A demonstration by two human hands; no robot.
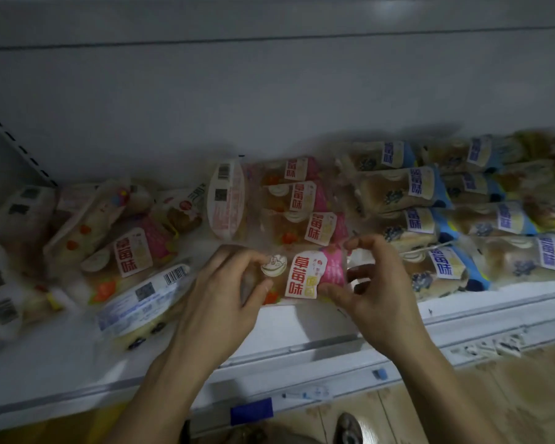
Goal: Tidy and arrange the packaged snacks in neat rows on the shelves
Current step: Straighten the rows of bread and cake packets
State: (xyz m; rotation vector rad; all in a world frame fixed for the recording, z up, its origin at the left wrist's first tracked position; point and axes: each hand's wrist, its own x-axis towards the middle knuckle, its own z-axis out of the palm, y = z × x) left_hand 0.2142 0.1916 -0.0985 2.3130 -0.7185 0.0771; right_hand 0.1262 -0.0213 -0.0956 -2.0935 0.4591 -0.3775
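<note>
Both hands clamped on one pink pack [302, 278], near edge of shelf [61, 360], centre of view. Left hand [225, 293] gripping the pack's left end, fingers curled over the clear wrap, thumb along the near side. Right hand [378, 283] pinching the pack's right end, fingers curled at the pink part. Hands apart, pack between them, lying flat with label up.

Pink row [305, 203] stacked just behind the held pack, running to the far wall, labels up, fairly neat. One white-backed pack [226, 200] standing on edge at the left of that row, barcode side showing.

Blue packs [430, 200] to the right, several rows side by side, touching the pink row, reaching the right frame edge. Nearest blue pack [446, 270] just beside the right hand.

Loose pile [109, 225] on the left part of shelf, packs tilted at mixed angles, some face down. Pink-label pack [135, 251] in it lying askew. Upside-down pack [145, 296] with barcode near the left wrist, overhanging bare shelf. More white-backed packs [0, 283] at far left edge, blurred.

Shelf front rail [462, 318] running left to right below the hands, blue tag [252, 411] on the rail below. Tiled floor [494, 395] at lower right, shoe tip [348, 427] at bottom. Whole frame dim and motion-blurred, small print unreadable.
</note>
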